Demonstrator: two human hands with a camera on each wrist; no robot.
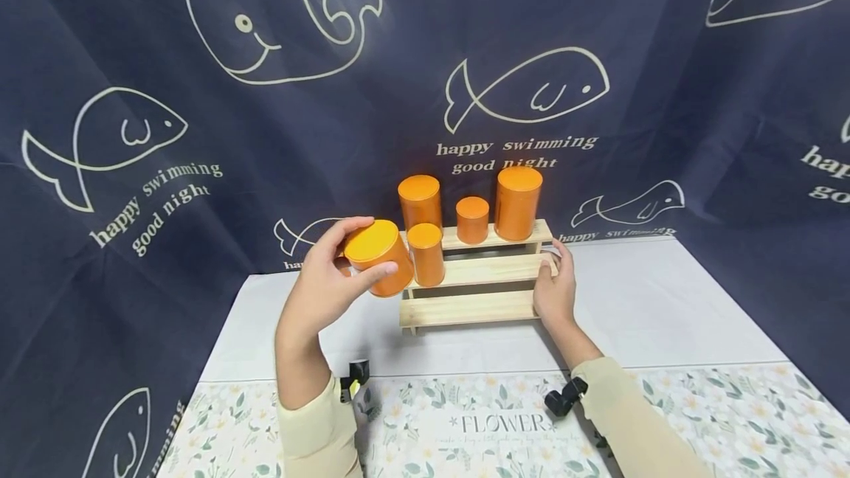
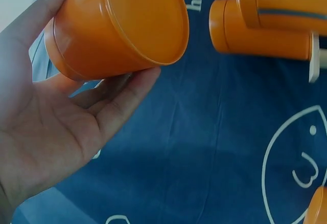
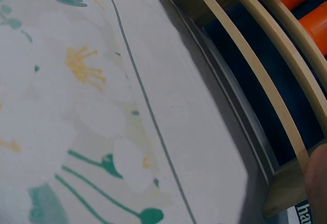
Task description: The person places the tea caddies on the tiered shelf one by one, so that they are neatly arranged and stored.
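Note:
My left hand (image 1: 325, 279) grips a wide orange canister (image 1: 388, 271) in the air, left of a three-step wooden rack (image 1: 478, 310), with its lid tilted toward me. In the left wrist view, thumb and fingers wrap the side of the orange canister (image 2: 92, 35). My right hand (image 1: 556, 290) holds the right end of the rack; part of this hand (image 3: 318, 180) shows at the edge of the right wrist view. On the middle step stands a slim orange canister (image 1: 428, 260), near the held one.
The rack's top step bears a tall canister (image 1: 420, 201), a small canister (image 1: 472, 221) and a larger canister (image 1: 518, 205), all orange. Another orange item (image 1: 342, 264) is mostly hidden behind my left hand. A dark fish-print curtain (image 1: 398, 124) hangs close behind; a floral mat (image 1: 478, 404) lies in front.

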